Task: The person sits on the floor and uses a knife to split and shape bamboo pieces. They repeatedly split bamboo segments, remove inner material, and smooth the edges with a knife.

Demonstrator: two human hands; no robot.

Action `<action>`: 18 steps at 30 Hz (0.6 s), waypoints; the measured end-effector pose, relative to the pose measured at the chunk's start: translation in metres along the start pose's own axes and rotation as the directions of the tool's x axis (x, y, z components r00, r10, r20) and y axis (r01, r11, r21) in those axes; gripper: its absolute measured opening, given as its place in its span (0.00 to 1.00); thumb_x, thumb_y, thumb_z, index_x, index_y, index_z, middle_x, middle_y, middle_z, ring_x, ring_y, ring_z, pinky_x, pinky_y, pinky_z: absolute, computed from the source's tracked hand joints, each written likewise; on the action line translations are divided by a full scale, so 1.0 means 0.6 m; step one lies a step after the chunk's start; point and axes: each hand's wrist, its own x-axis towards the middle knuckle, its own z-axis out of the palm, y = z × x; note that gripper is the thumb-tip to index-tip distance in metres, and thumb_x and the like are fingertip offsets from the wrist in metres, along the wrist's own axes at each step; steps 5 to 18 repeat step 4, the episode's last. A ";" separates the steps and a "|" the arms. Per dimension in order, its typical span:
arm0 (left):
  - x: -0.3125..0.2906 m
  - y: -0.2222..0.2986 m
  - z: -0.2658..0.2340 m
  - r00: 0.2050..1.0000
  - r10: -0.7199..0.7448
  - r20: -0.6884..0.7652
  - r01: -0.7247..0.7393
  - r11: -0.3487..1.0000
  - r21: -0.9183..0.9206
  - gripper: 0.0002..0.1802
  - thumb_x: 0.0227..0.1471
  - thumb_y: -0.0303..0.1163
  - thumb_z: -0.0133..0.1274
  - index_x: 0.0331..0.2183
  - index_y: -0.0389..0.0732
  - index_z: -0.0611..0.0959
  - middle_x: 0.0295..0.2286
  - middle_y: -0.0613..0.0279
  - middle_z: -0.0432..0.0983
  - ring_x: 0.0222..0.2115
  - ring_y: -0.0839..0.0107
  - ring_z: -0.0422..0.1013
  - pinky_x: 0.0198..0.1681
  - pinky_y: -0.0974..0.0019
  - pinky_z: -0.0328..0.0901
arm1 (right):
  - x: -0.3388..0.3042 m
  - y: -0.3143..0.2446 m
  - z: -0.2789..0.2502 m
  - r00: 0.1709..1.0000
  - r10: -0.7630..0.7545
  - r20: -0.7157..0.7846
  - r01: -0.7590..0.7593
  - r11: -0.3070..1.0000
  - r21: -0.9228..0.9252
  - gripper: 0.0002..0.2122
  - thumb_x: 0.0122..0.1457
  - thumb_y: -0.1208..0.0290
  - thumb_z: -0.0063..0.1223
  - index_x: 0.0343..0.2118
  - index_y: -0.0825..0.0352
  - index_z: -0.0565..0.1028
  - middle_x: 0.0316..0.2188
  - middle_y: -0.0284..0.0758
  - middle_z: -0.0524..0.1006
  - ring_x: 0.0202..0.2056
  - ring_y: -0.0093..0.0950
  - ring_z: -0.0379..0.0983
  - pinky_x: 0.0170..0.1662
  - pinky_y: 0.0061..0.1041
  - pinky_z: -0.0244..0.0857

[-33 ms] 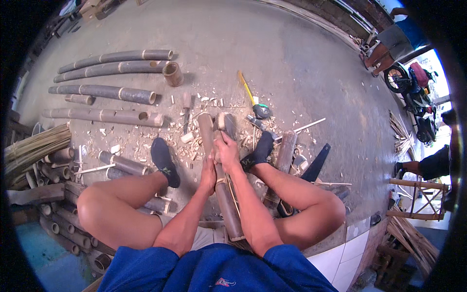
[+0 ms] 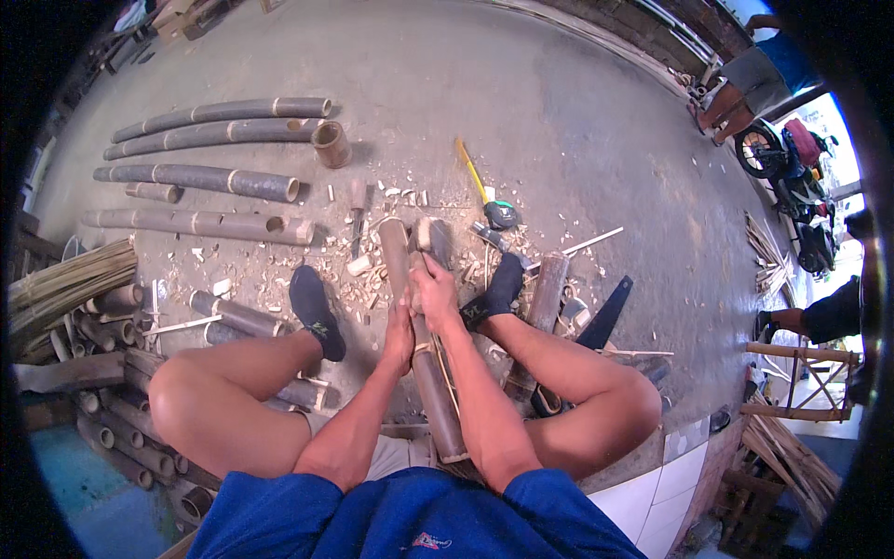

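Observation:
A long brown bamboo pole (image 2: 436,396) runs from my lap away between my legs. My left hand (image 2: 400,334) is closed round the pole's left side, about midway along it. Just ahead and to the right, my right hand (image 2: 434,293) is closed in a fist on top of the pole. A narrow brown piece shows at its fingers, possibly a tool handle, but its kind is hidden. Beyond that hand lies a wooden block (image 2: 432,238) with a pale end. A chisel-like tool with a wooden handle (image 2: 358,194) lies on the floor past the pole's far end.
Wood chips (image 2: 368,279) litter the floor around my feet. A tape measure (image 2: 501,214) lies partly pulled out; a handsaw (image 2: 607,312) rests by my right knee. Several bamboo poles (image 2: 219,179) and a short bamboo cup (image 2: 331,143) lie far left. Another person (image 2: 731,102) stands near a motorcycle.

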 end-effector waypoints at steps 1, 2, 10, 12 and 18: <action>-0.001 -0.005 -0.002 1.000 0.005 0.003 -0.005 1.000 0.015 0.43 0.66 0.63 0.34 0.69 0.42 0.56 0.52 0.60 0.64 0.53 0.66 0.61 0.61 0.62 0.53 | 0.002 0.002 0.000 1.000 -0.005 0.002 0.005 1.000 -0.009 0.23 0.60 0.72 0.53 0.59 0.66 0.71 0.27 0.29 0.74 0.21 0.22 0.69 0.18 0.24 0.63; 0.003 -0.008 -0.003 0.999 0.016 0.028 -0.016 1.000 0.008 0.45 0.65 0.64 0.36 0.69 0.42 0.55 0.53 0.61 0.64 0.54 0.66 0.59 0.62 0.63 0.51 | 0.008 0.002 0.002 1.000 -0.014 0.006 0.014 1.000 -0.019 0.24 0.60 0.72 0.54 0.60 0.66 0.71 0.27 0.29 0.74 0.21 0.22 0.69 0.18 0.25 0.63; 0.014 -0.015 -0.012 0.998 0.024 0.053 -0.024 1.000 0.003 0.49 0.62 0.66 0.39 0.70 0.42 0.52 0.54 0.62 0.62 0.56 0.66 0.57 0.65 0.63 0.48 | 0.016 0.000 0.002 0.996 0.090 0.025 -0.090 0.996 -0.002 0.30 0.59 0.72 0.55 0.66 0.63 0.64 0.28 0.32 0.74 0.22 0.23 0.70 0.17 0.26 0.65; 0.014 -0.015 -0.012 0.998 0.024 0.053 -0.024 1.000 0.003 0.49 0.62 0.66 0.39 0.70 0.42 0.52 0.54 0.62 0.62 0.56 0.66 0.57 0.65 0.63 0.48 | 0.016 0.000 0.002 0.996 0.090 0.025 -0.090 0.996 -0.002 0.30 0.59 0.72 0.55 0.66 0.63 0.64 0.28 0.32 0.74 0.22 0.23 0.70 0.17 0.26 0.65; 0.014 -0.015 -0.012 0.998 0.024 0.053 -0.024 1.000 0.003 0.49 0.62 0.66 0.39 0.70 0.42 0.52 0.54 0.62 0.62 0.56 0.66 0.57 0.65 0.63 0.48 | 0.016 0.000 0.002 0.996 0.090 0.025 -0.090 0.996 -0.002 0.30 0.59 0.72 0.55 0.66 0.63 0.64 0.28 0.32 0.74 0.22 0.23 0.70 0.17 0.26 0.65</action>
